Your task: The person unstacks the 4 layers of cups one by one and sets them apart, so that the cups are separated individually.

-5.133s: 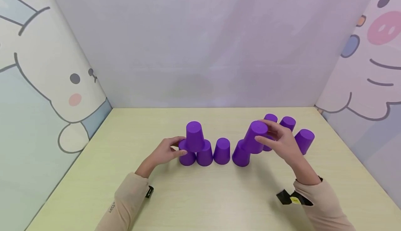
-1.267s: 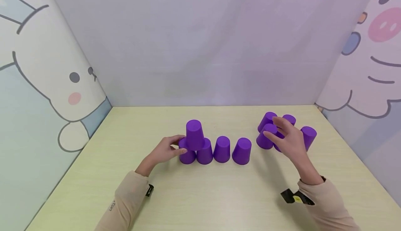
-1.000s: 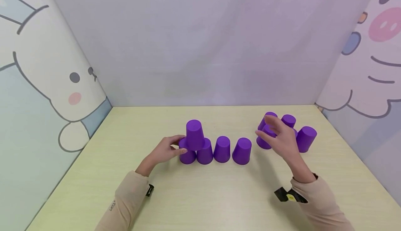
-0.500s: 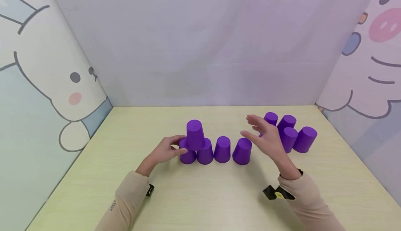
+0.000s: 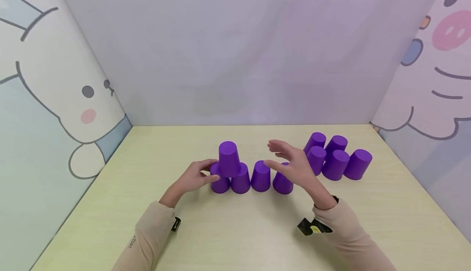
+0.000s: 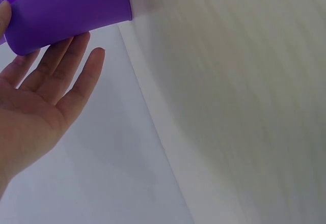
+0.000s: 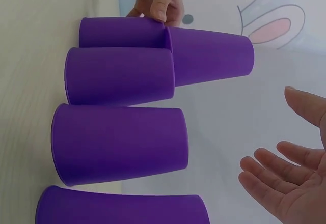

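In the head view, several purple cups stand upside down in a row. My left hand (image 5: 194,177) holds the leftmost cup (image 5: 220,186) between thumb and fingers. Another upside-down cup (image 5: 229,159) rests across that one and the second cup (image 5: 240,180). Beside them stand a third cup (image 5: 261,178) and a fourth cup (image 5: 282,184). My right hand (image 5: 292,165) hovers over these two, holding nothing, its thumb and fingers spread apart. In the right wrist view, a gap shows between the right hand (image 7: 293,183) and the third cup (image 7: 122,145).
At the right of the light wooden table (image 5: 235,230), several more upside-down purple cups (image 5: 335,165) stand in a cluster. A pale wall (image 5: 235,58) rises behind the table, with cartoon-printed side walls (image 5: 73,99) left and right.
The cup that my right hand held earliest now stands in the right cluster. Since then the emptied right hand has moved left, over the row. My left hand has stayed put.
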Motion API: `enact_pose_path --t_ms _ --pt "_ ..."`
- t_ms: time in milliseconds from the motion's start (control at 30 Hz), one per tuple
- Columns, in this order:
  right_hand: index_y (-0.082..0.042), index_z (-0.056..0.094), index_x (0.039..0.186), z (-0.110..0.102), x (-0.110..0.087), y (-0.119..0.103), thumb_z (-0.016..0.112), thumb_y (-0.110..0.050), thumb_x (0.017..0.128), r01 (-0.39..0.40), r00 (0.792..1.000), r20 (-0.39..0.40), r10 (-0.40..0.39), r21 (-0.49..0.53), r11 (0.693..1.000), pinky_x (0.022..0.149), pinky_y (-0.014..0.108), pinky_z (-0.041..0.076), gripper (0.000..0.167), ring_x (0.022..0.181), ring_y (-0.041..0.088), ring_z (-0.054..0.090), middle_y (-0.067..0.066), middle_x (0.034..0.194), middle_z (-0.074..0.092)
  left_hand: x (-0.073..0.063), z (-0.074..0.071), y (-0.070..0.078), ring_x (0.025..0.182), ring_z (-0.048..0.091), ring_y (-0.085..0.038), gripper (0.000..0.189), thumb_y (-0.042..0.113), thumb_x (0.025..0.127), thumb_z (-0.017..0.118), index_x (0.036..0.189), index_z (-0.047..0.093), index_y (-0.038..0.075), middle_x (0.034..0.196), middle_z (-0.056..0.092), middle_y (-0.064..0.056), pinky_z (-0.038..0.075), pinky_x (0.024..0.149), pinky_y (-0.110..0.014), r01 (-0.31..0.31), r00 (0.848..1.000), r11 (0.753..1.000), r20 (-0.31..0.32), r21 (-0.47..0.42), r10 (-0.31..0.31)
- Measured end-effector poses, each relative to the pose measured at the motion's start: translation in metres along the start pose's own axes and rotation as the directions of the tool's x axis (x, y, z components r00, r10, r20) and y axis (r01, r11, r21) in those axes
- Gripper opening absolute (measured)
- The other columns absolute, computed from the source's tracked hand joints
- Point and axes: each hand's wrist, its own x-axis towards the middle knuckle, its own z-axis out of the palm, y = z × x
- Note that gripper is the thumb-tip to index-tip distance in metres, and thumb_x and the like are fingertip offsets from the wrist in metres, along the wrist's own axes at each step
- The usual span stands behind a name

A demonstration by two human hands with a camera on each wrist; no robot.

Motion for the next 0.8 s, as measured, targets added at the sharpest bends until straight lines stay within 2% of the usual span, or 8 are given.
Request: enact_pose_path --t_ms 133,200,433,600,800 --pt "0.004 0.050 0.123 0.012 0.004 0.016 0.072 -0.007 0.078 0.056 0.998 0.035 -0.055 -0.012 0.998 0.087 0.035 0.046 0.052 0.105 0.029 0.056 0.019 0.114 0.059 -0.004 -0.004 0.020 0.094 0.057 -0.035 0.040 0.004 0.085 0.062 0.120 0.050 -0.011 0.104 0.061 -0.021 0.049 0.073 -0.040 -0.008 1.000 1.000 0.007 0.001 0.008" --pt "0.004 0.051 0.122 0.016 0.006 0.014 0.072 -0.007 0.077 0.065 0.997 0.046 -0.065 0.004 0.998 0.086 0.035 0.047 0.051 0.104 0.029 0.057 0.018 0.113 0.060 -0.006 -0.005 0.024 0.094 0.058 -0.034 0.040 0.004 0.085 0.062 0.120 0.050 -0.011 0.104 0.061 -0.021 0.049 0.074 -0.040 -0.009 1.000 1.000 0.008 0.002 0.009" --pt "0.005 0.052 0.122 0.035 0.013 0.019 0.073 -0.005 0.075 0.072 0.994 0.080 -0.077 0.061 0.996 0.084 0.038 0.048 0.052 0.102 0.031 0.057 0.020 0.112 0.060 0.002 0.001 -0.016 0.094 0.059 -0.025 0.045 0.017 0.084 0.066 0.123 0.052 -0.001 0.106 0.062 -0.012 0.050 0.073 -0.035 -0.007 1.000 1.000 -0.005 -0.012 0.006" --pt "0.000 0.052 0.123 0.045 0.018 0.018 0.073 -0.010 0.077 0.052 0.993 0.107 -0.059 0.070 0.996 0.085 0.036 0.047 0.052 0.102 0.030 0.058 0.017 0.113 0.060 0.002 0.001 -0.016 0.094 0.059 -0.024 0.046 0.018 0.084 0.067 0.123 0.052 0.000 0.105 0.062 -0.011 0.050 0.073 -0.034 -0.005 1.000 1.000 -0.006 -0.004 0.005" --pt "0.001 0.050 0.125 0.059 0.027 0.020 0.073 -0.013 0.077 0.060 0.991 0.120 -0.067 0.055 0.997 0.084 0.036 0.048 0.054 0.101 0.028 0.058 0.016 0.113 0.060 0.002 0.000 -0.016 0.093 0.059 -0.025 0.045 0.018 0.085 0.066 0.123 0.052 -0.001 0.105 0.062 -0.013 0.051 0.073 -0.035 -0.012 1.000 1.000 -0.007 -0.005 0.012"
